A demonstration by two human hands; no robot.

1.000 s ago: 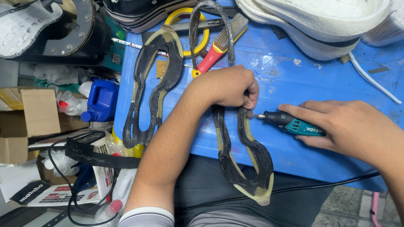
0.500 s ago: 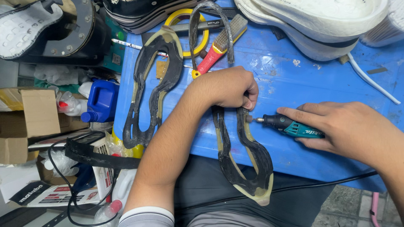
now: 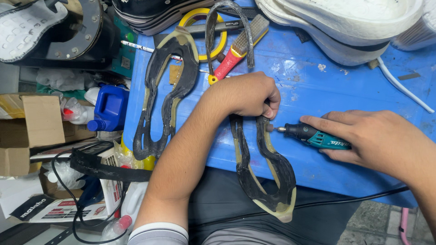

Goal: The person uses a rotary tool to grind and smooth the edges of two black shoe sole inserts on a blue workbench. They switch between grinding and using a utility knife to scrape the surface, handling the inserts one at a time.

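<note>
A sole frame [image 3: 263,181] overhangs the table's [image 3: 318,81] near edge — a second frame [image 3: 165,100] lies left, a brush [image 3: 238,47] behind.

Matt black rubber sole frame [image 3: 265,181] with rough yellowish edges lies on a scuffed blue plastic tabletop [image 3: 318,77].

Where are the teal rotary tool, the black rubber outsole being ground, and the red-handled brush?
teal rotary tool [image 3: 318,137], head view, on its teal body just ahead of the fingers.
black rubber outsole [image 3: 284,170], head view, on its right-hand strip.
red-handled brush [image 3: 230,61], head view, on the red handle.
</note>
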